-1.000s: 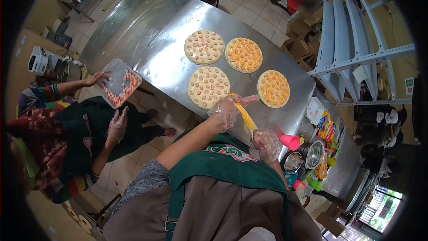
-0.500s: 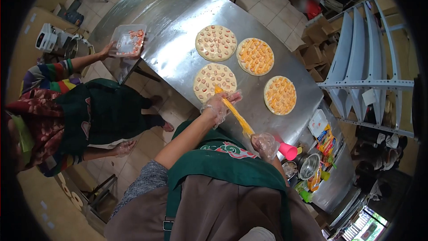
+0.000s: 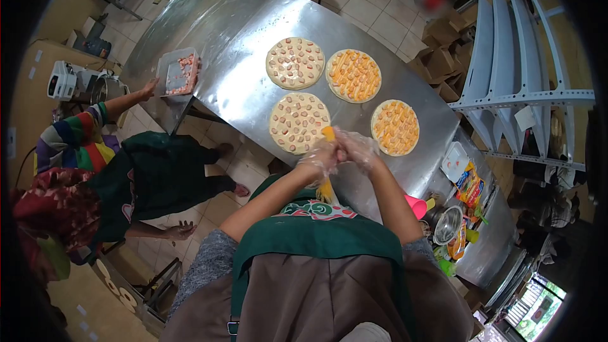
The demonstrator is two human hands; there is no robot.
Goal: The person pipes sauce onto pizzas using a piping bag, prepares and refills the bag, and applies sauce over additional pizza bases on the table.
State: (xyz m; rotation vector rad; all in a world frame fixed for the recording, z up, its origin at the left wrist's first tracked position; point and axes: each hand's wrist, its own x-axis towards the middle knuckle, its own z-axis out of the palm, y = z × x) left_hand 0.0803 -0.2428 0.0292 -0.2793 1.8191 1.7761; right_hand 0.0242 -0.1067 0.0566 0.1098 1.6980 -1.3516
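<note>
My left hand [image 3: 321,157], in a clear plastic glove, is closed round a slim piping bag [image 3: 325,191] of orange-yellow filling. The bag's orange end shows above the fist and the rest hangs down in front of my apron. My right hand [image 3: 358,150], also gloved, is closed against the left one at the bag; its fingertips are partly hidden. Just beyond my hands lies a round dough base [image 3: 299,123] with meat pieces. A similar base [image 3: 295,63] lies further back. Two rounds to the right, the upper one [image 3: 354,76] and the lower one [image 3: 395,128], carry orange lines.
A co-worker's hand [image 3: 149,89] is beside a plastic tub [image 3: 182,72] of pinkish pieces on the metal table [image 3: 234,82]. At right are a pink cup [image 3: 416,206], a metal bowl [image 3: 448,225], a white tray [image 3: 455,161] and packets [image 3: 467,185]. Metal shelving [image 3: 519,98] stands beyond.
My right hand has come left and up to meet my left hand. The piping bag has swung from slanting to nearly upright. The co-worker's hand has drawn off the tub.
</note>
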